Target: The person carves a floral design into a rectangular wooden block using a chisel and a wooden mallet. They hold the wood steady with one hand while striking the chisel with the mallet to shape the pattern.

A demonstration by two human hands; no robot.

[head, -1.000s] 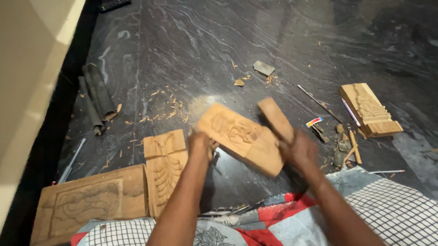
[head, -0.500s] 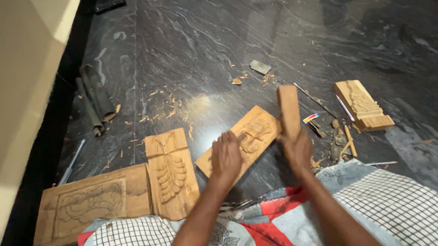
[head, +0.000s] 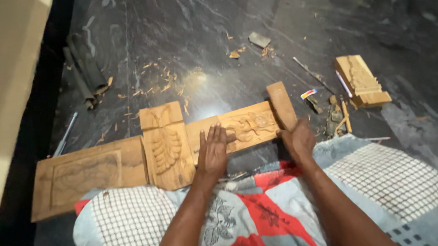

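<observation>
Your left hand (head: 212, 152) lies flat and open on the carved wood panel (head: 238, 129), mid-frame, running left to right. Your right hand (head: 297, 139) grips the wooden block (head: 281, 105).

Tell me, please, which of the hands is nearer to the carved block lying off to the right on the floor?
Right. The right hand grips the wooden mallet, well short of the carved block; the left hand lies flat on the carved panel, farther away.
</observation>
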